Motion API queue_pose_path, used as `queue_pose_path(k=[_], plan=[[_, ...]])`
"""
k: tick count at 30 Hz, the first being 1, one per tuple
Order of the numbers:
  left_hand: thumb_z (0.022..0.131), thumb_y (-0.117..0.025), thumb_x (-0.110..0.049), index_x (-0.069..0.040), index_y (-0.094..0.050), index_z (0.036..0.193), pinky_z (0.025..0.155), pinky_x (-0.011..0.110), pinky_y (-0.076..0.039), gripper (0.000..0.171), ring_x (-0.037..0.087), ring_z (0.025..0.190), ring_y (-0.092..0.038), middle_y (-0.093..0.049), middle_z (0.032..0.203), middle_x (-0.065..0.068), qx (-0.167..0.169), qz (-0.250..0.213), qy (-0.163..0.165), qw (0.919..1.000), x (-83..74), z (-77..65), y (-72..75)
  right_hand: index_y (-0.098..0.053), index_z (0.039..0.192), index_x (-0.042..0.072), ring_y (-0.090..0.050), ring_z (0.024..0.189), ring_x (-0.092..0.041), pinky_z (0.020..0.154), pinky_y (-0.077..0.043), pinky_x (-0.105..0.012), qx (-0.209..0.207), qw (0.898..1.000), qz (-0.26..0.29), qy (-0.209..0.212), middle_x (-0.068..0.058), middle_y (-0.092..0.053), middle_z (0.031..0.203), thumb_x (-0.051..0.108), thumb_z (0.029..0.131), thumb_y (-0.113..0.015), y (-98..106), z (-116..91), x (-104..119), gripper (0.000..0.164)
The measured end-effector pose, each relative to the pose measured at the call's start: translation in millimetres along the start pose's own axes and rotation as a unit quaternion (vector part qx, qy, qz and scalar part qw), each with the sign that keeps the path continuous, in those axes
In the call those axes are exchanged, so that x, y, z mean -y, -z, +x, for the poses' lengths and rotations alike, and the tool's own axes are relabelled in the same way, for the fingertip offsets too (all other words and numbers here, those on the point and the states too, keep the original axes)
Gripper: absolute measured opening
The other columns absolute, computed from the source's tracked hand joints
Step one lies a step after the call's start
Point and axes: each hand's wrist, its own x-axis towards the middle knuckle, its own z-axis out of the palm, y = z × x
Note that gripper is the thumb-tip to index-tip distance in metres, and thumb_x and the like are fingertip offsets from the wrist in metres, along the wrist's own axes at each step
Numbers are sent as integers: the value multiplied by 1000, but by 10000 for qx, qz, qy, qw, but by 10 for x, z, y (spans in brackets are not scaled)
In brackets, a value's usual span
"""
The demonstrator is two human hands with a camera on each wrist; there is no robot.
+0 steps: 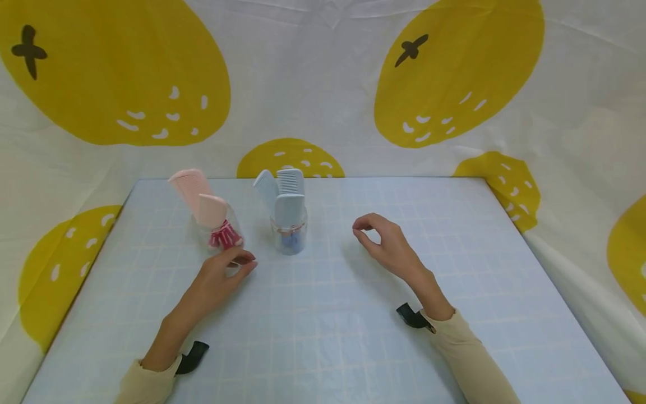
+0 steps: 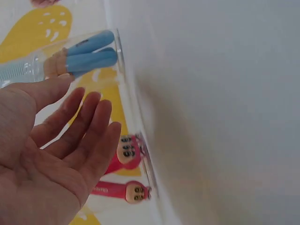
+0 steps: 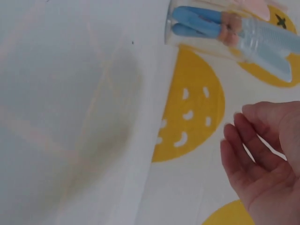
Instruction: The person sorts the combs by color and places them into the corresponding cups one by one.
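Two pink combs (image 1: 212, 211) stand handle-down in a clear jar (image 1: 234, 220) at the left, leaning to the left, with red handles at the bottom. Beside it, a second clear jar (image 1: 296, 247) holds three light blue combs (image 1: 290, 210), teeth up, their blue handles (image 2: 91, 61) showing through the side. My left hand (image 1: 214, 286) hovers just in front of the pink combs' jar, fingers loosely bent and holding nothing. To the right of the blue combs' jar, my right hand (image 1: 393, 249) is held over the table, thumb and fingertips close together around bare air.
A pale blue checked cloth covers the table (image 1: 323, 336). Behind and at the sides hangs a white curtain (image 1: 303, 84) with large yellow fruit prints. Dark wrist mounts (image 1: 414, 316) sit at both sleeves.
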Motion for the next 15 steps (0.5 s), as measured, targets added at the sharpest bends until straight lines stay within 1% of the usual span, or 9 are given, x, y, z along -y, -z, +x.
queue_pose_path(k=[2, 4, 5, 8, 10, 12, 15], plan=[[88, -78, 1, -6, -71, 102, 81, 43, -61, 17, 19, 89, -69, -72, 95, 1, -92, 89, -82, 9999, 26, -38, 33, -68, 107, 4, -65, 98, -21, 88, -57, -40, -6, 9999, -110, -14, -5, -70, 103, 0, 95, -71, 29, -40, -34, 13], [86, -79, 4, -6, -71, 100, 78, 40, -62, 19, 17, 85, -69, -72, 92, 0, -227, 198, -250, 9992, 57, -75, 66, -68, 107, 3, -65, 98, -23, 88, -57, -44, -36, 9997, -230, -9, -7, -70, 103, -2, 94, -71, 64, -82, -67, 14], [85, -80, 4, -5, -71, 101, 77, 40, -62, 20, 17, 84, -69, -73, 92, 0, -291, 239, -306, 9988, 67, -93, 84, -68, 107, 2, -65, 98, -24, 88, -57, -45, -62, 9995, -319, -15, -7, -70, 103, -3, 94, -71, 83, -104, -83, 14], [84, -80, 5, -5, -71, 99, 74, 30, -61, 20, 15, 82, -68, -72, 90, -1, -404, 396, -385, 9977, 115, -142, 145, -68, 106, 1, -65, 98, -26, 87, -57, -44, -140, 9978, -646, 37, -9, -70, 102, -5, 92, -71, 142, -162, -138, 15], [85, -79, 6, -5, -71, 99, 73, 26, -60, 19, 14, 81, -67, -72, 90, -1, -396, 458, -342, 9976, 140, -172, 190, -68, 104, 1, -65, 97, -26, 87, -56, -43, -223, 9960, -859, 86, -9, -69, 101, -6, 91, -72, 179, -199, -182, 15], [87, -78, 4, -7, -70, 97, 73, 22, -58, 18, 12, 81, -66, -71, 89, -2, -314, 569, -205, 9977, 168, -203, 239, -68, 103, 1, -65, 97, -27, 86, -56, -42, -313, 9937, -1062, 156, -10, -69, 100, -7, 90, -72, 217, -238, -228, 16], [88, -77, 2, -7, -71, 98, 73, 25, -58, 15, 16, 82, -66, -71, 90, -1, -268, 712, 18, 9971, 196, -252, 312, -68, 101, 1, -64, 96, -27, 84, -55, -41, -450, 9897, -1338, 219, -10, -69, 98, -9, 88, -73, 271, -299, -303, 17]])
